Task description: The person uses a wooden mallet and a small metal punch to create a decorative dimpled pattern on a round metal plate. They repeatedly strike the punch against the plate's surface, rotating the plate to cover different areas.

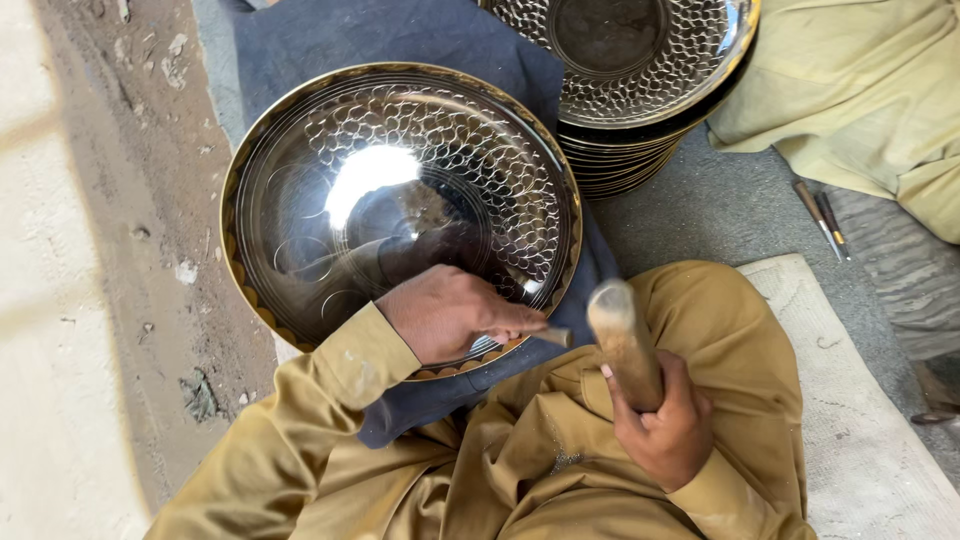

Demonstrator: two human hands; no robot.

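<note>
The big shiny metal bowl [400, 205], patterned with scale-like dimples and a gold rim, leans on dark cloth [420, 40] over the person's lap. The left hand [450, 312] is closed around a small punch [552, 336] set at the near rim; the right hand [662, 420] grips a wooden mallet [622, 335] beside it. This looks like mid-chasing: a square tap seems due.

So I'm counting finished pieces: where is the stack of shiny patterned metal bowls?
In the head view the stack of patterned metal bowls sits top centre, just right of the large bowl under the left hand.
</note>
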